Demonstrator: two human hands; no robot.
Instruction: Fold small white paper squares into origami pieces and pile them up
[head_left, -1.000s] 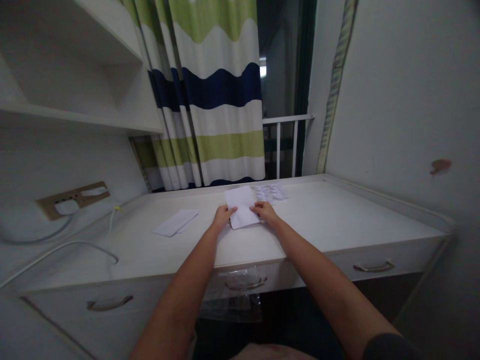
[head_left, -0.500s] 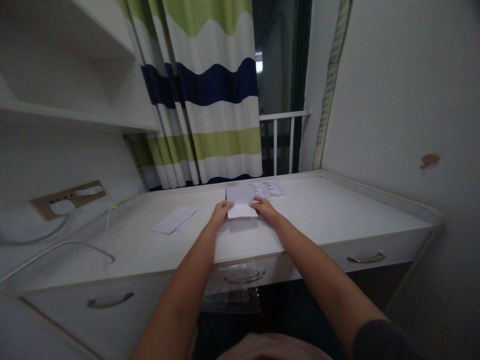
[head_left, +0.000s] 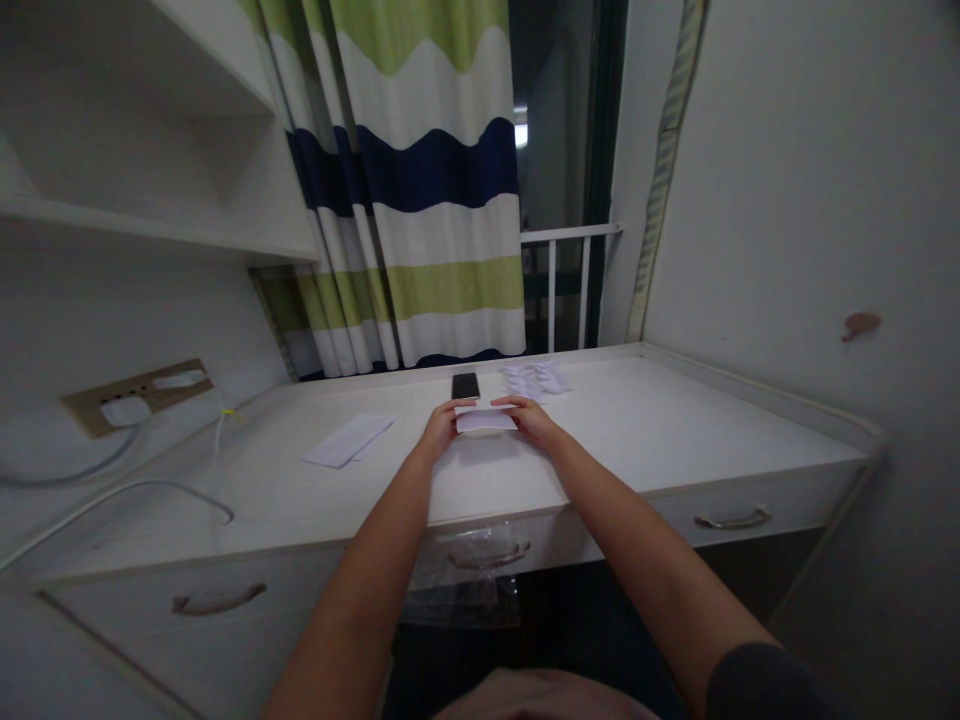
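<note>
Both ends of a sheet of white paper [head_left: 486, 420] are held, the left end by the left hand [head_left: 441, 425] and the right end by the right hand [head_left: 534, 420]. The paper is above the middle of a white desk [head_left: 660, 420], close to its front edge, with a faint shadow below it. Grip: narrow on each side, fingers bent inward along the far edge. The thumbs are hidden from this angle, so their exact placement cannot be told. Only a narrow panel of the sheet shows; the fingers cover parts of its far edge.

Just beyond the hands lies a dark rectangular device [head_left: 465, 386], probably a smartphone; its lower left corner is close to the left fingers and its detail is lost in the dim light. Near the right hand, toward the back of the desk, sits a cluster of folded white paper pieces [head_left: 535, 378]; they overlap and cannot be counted. Well to the left, flat white sheets [head_left: 349, 441] lie overlapped, the lower one mostly covered.

Below the desktop, a clear plastic bag [head_left: 480, 560] hangs over the middle drawer handle, partly veiling it. The striped curtain [head_left: 446, 170] is cut off at the top; both forearms leave at the bottom.
</note>
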